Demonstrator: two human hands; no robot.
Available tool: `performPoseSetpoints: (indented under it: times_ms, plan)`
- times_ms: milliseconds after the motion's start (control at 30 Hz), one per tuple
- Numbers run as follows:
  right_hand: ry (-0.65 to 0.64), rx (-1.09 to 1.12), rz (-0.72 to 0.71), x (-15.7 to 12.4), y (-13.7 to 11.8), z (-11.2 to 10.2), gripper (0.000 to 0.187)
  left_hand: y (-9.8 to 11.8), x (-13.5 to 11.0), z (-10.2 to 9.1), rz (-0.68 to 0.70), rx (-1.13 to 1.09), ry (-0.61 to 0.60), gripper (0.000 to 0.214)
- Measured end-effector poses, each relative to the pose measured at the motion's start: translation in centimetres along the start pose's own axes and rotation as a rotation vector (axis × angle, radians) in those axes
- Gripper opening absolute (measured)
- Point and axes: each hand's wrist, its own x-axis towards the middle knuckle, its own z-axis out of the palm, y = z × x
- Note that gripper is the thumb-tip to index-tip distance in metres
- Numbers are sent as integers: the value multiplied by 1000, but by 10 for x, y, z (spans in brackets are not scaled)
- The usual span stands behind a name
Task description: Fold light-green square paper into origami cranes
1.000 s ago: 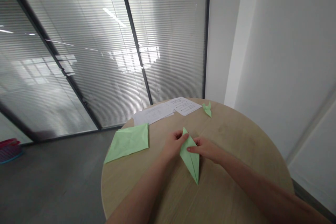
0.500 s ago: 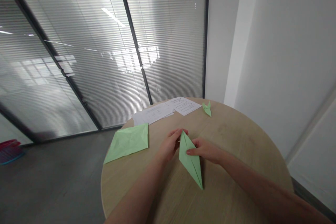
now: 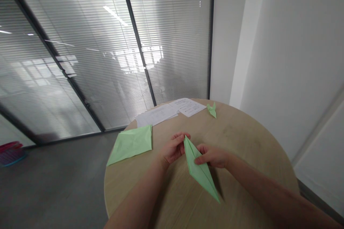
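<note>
A long, pointed piece of folded green paper is held over the round wooden table. My left hand pinches its upper tip with curled fingers. On the right side of the fold, my right hand grips near the middle, thumb on top. The lower tip points toward me and to the right, slightly raised off the table.
A flat green sheet lies at the table's left edge. White printed papers and a small folded green figure sit at the far side. Glass partitions with blinds stand behind, and a white wall is on the right.
The folded paper has swung so that its lower tip points further right and nearer to me, lifting off the table. Both hands kept hold and shifted slightly with it.
</note>
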Motion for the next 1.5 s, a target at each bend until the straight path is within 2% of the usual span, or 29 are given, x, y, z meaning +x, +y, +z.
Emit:
performPoseSetpoints:
  times_ms: [100,167,267,333,500,600,700,800,933,1067,1200,1367,1500]
  plan:
    - [51,7,-60,4,2,1,47,-3,4,2,20,-56,3,51]
    - [164,-43,-135,7,1,1,44,-5,9,3,54,-47,45,53]
    - [363,-207,-256,11,-2,-2,37,-7,13,5,103,89,132,49]
    - [447,-293,-293,13,-3,-5,34,-7,13,7,131,245,178,46]
    - [491,-374,-284,17,0,-8,29,-3,10,13,255,605,235,36]
    - [525,-310,-365,19,0,-5,36,-3,10,16,292,666,273,34]
    - [632,-253,-429,17,-3,-4,45,-5,10,17,299,688,330,32]
    - [725,-237,-509,15,-5,-6,42,-7,11,18,318,708,355,31]
    - [754,-234,-543,17,-5,-6,35,-9,11,22,352,653,321,33]
    - [734,-251,-528,19,-3,-3,35,-9,9,24,364,671,413,45]
    - [735,-278,-523,19,-4,-1,37,-8,8,27,394,696,402,36]
    - [770,-312,-513,17,-7,-1,35,-10,7,29,414,736,356,36]
    - [794,-309,-507,18,-5,-1,34,-12,7,28,405,742,378,35]
